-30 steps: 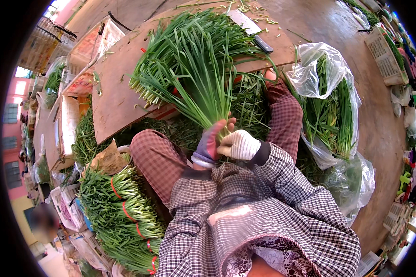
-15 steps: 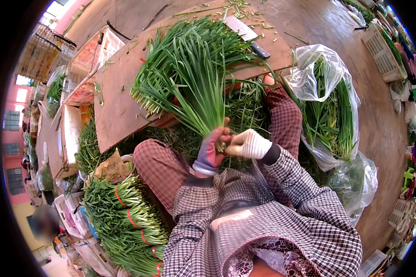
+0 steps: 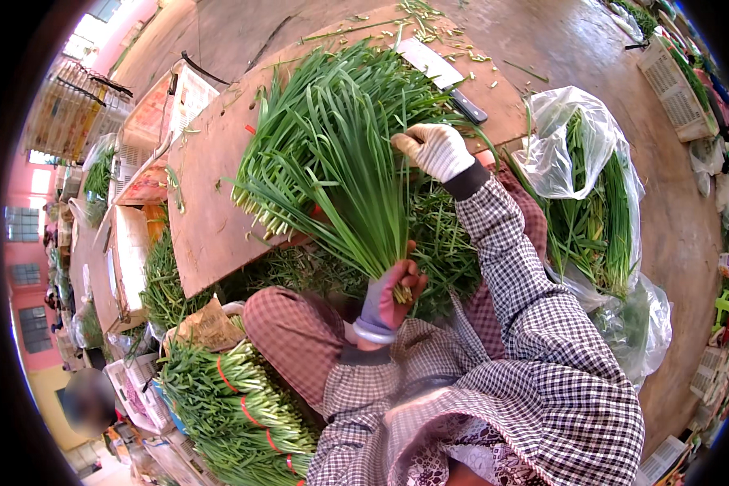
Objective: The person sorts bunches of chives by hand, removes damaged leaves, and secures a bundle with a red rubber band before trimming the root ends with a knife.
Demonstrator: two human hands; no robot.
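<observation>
Left hand (image 3: 393,296): fingers clenched about the base of a bunch of garlic chives (image 3: 381,231), cut ends showing just below the curled fingers. The glove is pink and greyish purple, with a pale band (image 3: 373,333) around the wrist. The bunch is held in front of the seated worker, between the knees and the board, its leaves fanning up and away and overlapping the larger pile.

Right hand (image 3: 439,152): in a white knitted glove with tan fingertips, raised at the right edge of the fanned leaves. The fingers are bent, with thumb and forefinger drawn close; from where I stand I cannot tell whether a leaf is pinched between them.

Brown board (image 3: 206,235): carries the larger pile of garlic chives (image 3: 292,121), pale ends pointing toward the worker's left. A cleaver (image 3: 437,69) with a black handle lies flat just beyond the pile, with small stem trimmings (image 3: 482,58) scattered around the blade. Loose greens (image 3: 441,243) fill the space below the board's near edge.

To the worker's right, a clear plastic bag (image 3: 571,158), open, holds more long green stalks (image 3: 616,227). At the left knee, finished bundles (image 3: 219,397) lie stacked in a row, bound with red ties (image 3: 251,411), beside crumpled brown paper (image 3: 206,326).
</observation>
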